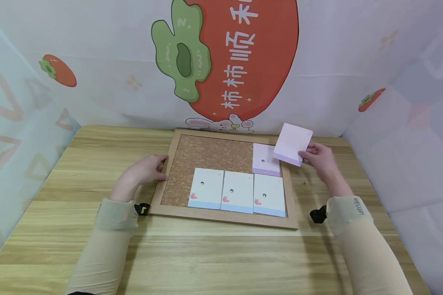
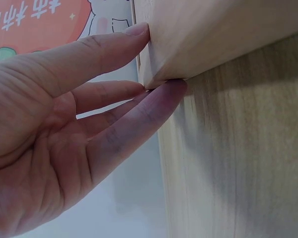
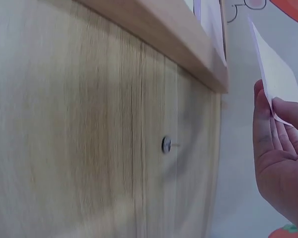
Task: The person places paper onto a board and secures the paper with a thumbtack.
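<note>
On the table lies a wood-framed corkboard [image 1: 214,152]. Three white note sheets with blue lower edges, among them a middle sheet [image 1: 237,198], are pinned along its lower right part. Above the rightmost one, a purple-edged note sheet [image 1: 260,153] is fixed with a silver pin. My right hand [image 1: 320,162] pinches another purple-edged sheet [image 1: 293,141] between thumb and fingers, raised over the board's upper right corner and partly covering the pinned purple one. At the board's left side, my left hand [image 1: 141,171] grips the wooden frame [image 2: 188,44], thumb on its side and fingertips at its underside.
A loose pushpin [image 3: 166,144] lies on the wooden table [image 1: 221,262], right of the board. Behind the table hangs a white cloth backdrop [image 1: 114,82] with a large persimmon print, and similar cloth stands at both sides.
</note>
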`<move>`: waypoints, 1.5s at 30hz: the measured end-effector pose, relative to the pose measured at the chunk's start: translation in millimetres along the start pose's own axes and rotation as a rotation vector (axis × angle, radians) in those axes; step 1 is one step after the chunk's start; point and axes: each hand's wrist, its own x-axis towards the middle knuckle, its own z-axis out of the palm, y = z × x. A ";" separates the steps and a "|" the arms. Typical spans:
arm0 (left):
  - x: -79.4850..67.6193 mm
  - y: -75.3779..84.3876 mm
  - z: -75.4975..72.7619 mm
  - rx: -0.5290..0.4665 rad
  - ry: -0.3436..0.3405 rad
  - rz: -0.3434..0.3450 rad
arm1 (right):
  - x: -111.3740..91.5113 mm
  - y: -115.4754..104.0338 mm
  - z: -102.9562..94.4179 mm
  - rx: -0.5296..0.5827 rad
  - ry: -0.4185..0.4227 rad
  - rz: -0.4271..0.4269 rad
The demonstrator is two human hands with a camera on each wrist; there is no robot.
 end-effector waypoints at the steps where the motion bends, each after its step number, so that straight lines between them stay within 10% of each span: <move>1: 0.4 0.0 0.1 0.002 0.001 0.000 | -0.1 -1.4 3.0 0.001 -0.008 -0.003; 17: 3.6 -4.1 1.0 0.011 -0.001 0.003 | 1.9 -16.2 54.6 -0.237 -0.103 -0.033; 45: 5.2 -3.7 0.5 0.047 0.000 0.021 | 9.1 -20.5 122.9 -0.307 -0.147 -0.006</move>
